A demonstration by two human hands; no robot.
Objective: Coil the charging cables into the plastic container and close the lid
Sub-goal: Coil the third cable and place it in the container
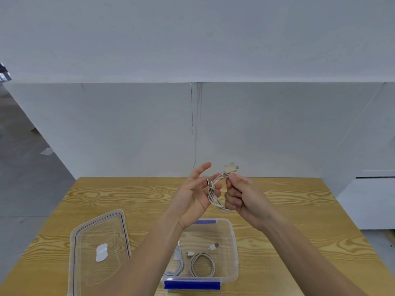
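Both hands hold a white charging cable (pixel 213 196) wound into a small coil, raised above the table. My right hand (pixel 243 196) is closed around the coil's right side, and a multi-plug end (pixel 230 168) sticks up above its knuckles. My left hand (pixel 195 196) steadies the coil's left side with the thumb near a USB plug, its other fingers spread. Below them stands the clear plastic container (pixel 234 248) with blue clips. Inside lies a coiled white cable (pixel 202 266), and a second cable (pixel 178 267) is partly hidden by my left forearm.
The clear lid (pixel 98 251) with a blue seal and a white vent tab lies flat on the wooden table (pixel 299 210), left of the container. A white wall rises just behind the table. Grey floor shows at the left, a white cabinet at the right.
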